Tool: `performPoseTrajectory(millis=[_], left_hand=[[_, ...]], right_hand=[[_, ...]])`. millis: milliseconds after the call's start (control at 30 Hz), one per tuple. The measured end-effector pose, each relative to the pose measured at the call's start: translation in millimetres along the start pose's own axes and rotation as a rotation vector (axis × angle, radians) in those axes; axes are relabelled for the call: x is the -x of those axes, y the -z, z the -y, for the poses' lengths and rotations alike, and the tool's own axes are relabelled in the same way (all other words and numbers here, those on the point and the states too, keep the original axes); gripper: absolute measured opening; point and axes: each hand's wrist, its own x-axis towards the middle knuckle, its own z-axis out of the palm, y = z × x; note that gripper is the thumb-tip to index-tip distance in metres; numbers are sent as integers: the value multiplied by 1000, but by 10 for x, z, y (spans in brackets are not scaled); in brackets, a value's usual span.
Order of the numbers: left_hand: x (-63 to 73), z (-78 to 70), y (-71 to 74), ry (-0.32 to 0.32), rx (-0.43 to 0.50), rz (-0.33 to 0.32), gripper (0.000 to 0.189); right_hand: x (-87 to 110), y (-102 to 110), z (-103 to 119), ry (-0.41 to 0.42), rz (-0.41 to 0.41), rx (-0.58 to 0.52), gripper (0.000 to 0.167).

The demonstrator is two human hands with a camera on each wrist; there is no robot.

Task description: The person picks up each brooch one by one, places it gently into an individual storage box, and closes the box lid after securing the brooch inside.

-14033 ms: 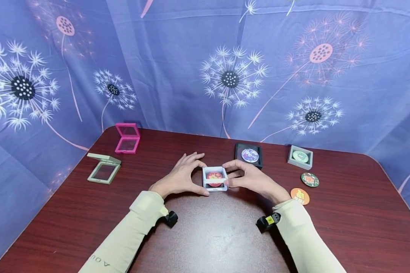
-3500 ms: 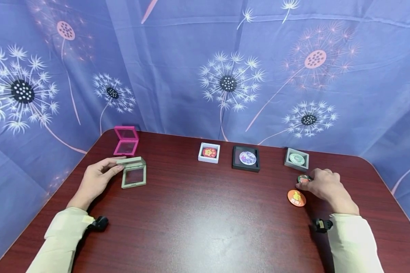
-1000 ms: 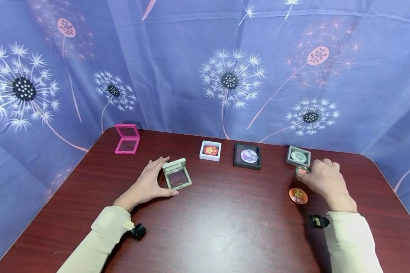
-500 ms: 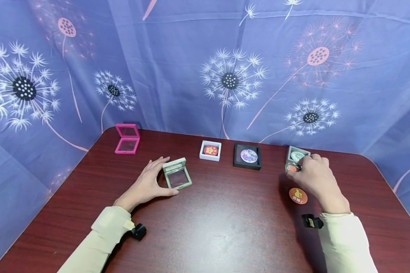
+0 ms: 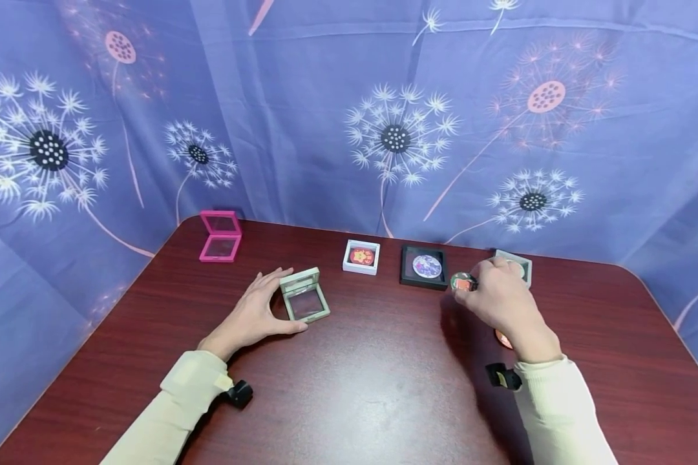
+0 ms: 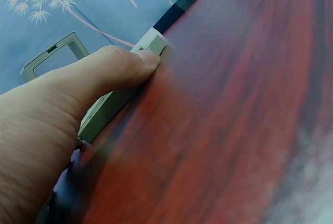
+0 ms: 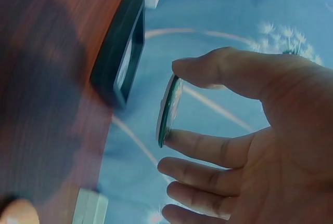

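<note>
My left hand [image 5: 247,321] holds a light-green hinged display case [image 5: 306,303] on the table, thumb at its front edge and fingers at its far left. The lid stands raised and the clear window inside shows no badge. In the left wrist view, the thumb presses the rim of the case [image 6: 112,112]. Above the table, my right hand [image 5: 507,305] pinches a round badge [image 5: 460,282] with a dark green edge, in front of a black framed case [image 5: 407,274]. In the right wrist view, thumb and index finger grip the badge [image 7: 167,112] by its edges.
A white case [image 5: 360,268] with a red badge stands at the back, left of the black one. A grey case [image 5: 527,271] is partly behind my right hand, which also mostly covers an orange badge [image 5: 503,340]. An opened pink case [image 5: 219,248] stands back left.
Since 14 seconds ago, the white case has gone to the back row and the green case was drawn toward the middle. My right hand has lifted the green-edged badge and carried it left.
</note>
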Motion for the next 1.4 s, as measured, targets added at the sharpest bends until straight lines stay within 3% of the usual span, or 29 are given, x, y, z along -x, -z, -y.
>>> performPoseTrajectory(millis=[633, 967, 1400], left_hand=[[-14, 9, -40, -9, -5, -9, 104], [-14, -19, -27, 13, -6, 3, 108], [-4, -27, -1, 34, 1, 1, 106]], right_hand=[[-91, -420, 702, 206, -47, 9, 39], [-156, -627, 1000, 256, 42, -23, 37], [-274, -860, 1327, 282, 77, -108, 40]])
